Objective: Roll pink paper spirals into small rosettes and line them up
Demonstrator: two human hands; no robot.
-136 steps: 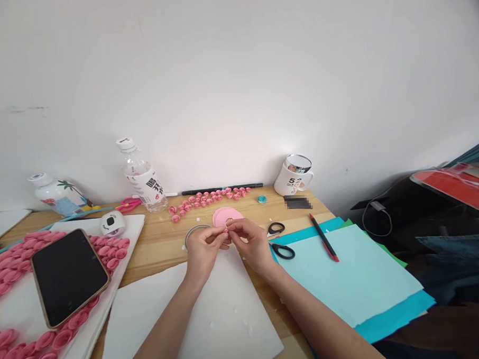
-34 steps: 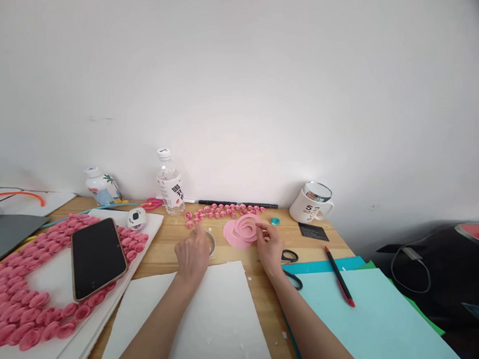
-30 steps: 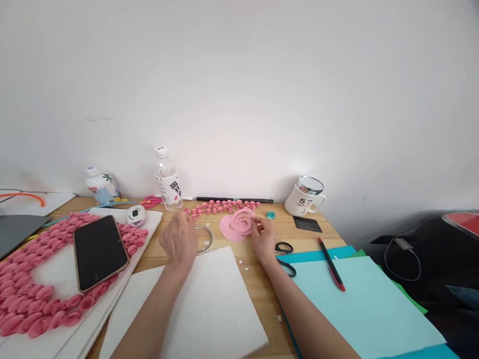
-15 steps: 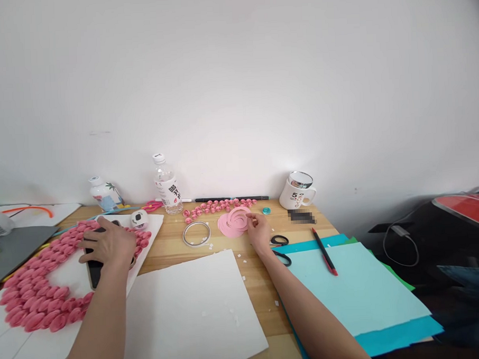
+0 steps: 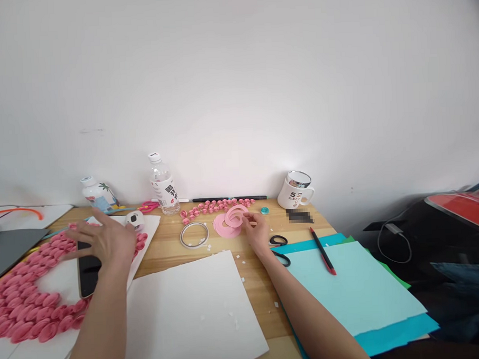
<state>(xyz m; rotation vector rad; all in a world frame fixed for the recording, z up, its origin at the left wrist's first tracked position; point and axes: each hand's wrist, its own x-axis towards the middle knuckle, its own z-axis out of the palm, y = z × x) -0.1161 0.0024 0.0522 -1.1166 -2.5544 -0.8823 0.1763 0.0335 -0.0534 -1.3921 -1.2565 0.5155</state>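
Observation:
My right hand (image 5: 256, 230) pinches the edge of a pink paper spiral (image 5: 236, 216) near the back of the table. Flat pink paper (image 5: 227, 228) lies under and beside that spiral. On the left, my left hand (image 5: 107, 238) hovers with fingers spread, holding nothing. Below it a dark phone (image 5: 88, 276) rests on white paper, partly hidden by the hand. A ring of pink rolled paper flowers (image 5: 34, 307) curves around the phone on the same sheet. Several loose pink paper rosettes (image 5: 212, 206) sit behind the spiral, with a teal one (image 5: 265, 210) to their right.
A tape roll (image 5: 194, 235), black-handled scissors (image 5: 279, 241) and a white sheet (image 5: 193, 314) lie centrally. Blue paper (image 5: 359, 290) with a red-black pen (image 5: 322, 251) is at right. A bottle (image 5: 164, 188) and mug (image 5: 294, 191) stand along the wall.
My left hand has lifted off the phone and its fingers have spread. The right hand keeps its pinch on the spiral, which has shifted slightly. The view has moved a little.

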